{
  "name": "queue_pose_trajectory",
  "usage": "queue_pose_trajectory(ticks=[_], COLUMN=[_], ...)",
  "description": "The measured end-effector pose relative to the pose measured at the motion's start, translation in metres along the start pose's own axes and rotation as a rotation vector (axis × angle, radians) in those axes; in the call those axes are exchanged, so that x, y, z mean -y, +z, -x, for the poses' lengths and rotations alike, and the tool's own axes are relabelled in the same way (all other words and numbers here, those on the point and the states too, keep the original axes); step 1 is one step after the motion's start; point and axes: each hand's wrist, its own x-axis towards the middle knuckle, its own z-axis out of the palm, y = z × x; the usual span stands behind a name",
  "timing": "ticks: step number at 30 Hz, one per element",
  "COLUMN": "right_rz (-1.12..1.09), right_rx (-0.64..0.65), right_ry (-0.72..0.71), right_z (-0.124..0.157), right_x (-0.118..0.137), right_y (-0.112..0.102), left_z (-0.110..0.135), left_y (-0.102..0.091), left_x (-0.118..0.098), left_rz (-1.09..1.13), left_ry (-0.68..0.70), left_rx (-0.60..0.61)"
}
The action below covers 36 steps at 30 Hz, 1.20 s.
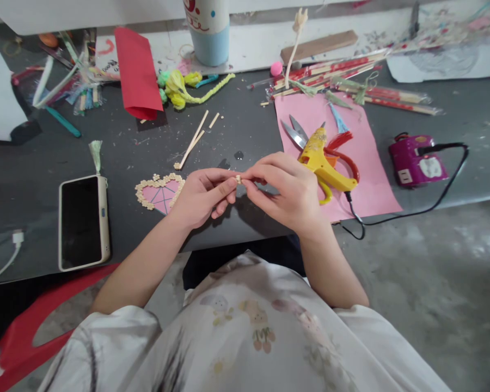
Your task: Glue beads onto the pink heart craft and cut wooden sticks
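Between my two hands is a small pale flower-like piece [239, 179], built of tiny light bits. My left hand [208, 196] pinches it between thumb and index finger. From the other side, the thumb and fingertips of my right hand [283, 188] close on it too. Beside my left wrist lies a pink paper heart [154, 195] with dark lines, edged with similar pale pieces; my left hand partly hides its right side. Beyond my hands are thin wooden sticks [196, 136], one ending in a small pale cluster.
A yellow glue gun [320, 155] and scissors [296, 132] lie on pink paper [378, 179] at right, the gun's cord trailing past a purple box [418, 160]. A phone [81, 223] lies left; a cup [210, 38] stands behind. Bundled sticks [392, 98] lie back right.
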Motion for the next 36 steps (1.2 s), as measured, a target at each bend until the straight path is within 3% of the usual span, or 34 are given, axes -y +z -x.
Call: queue_pose_trajectory(ticks=[7,18,28,36], right_rz=[0.100,0.211,0.122,0.030], right_rx=[0.016,0.093,-0.062,0.027], right_ry=[-0.085,-0.106,0.126,-0.031], right_z=[-0.003,-0.011,-0.001,-0.001], right_x=[-0.001,-0.001,-0.017,-0.005], right_y=[0.001,0.005,-0.014,-0.002], left_z=[0.000,0.000,0.001,0.001], left_y=[0.001,0.002,0.002,0.001], left_x=[0.001,0.001,-0.004,-0.002], left_rz=[-0.053,-0.079,-0.052,-0.012], left_ry=[-0.003,0.004,-0.045,-0.020], left_rx=[-0.045,-0.025,-0.001,0.009])
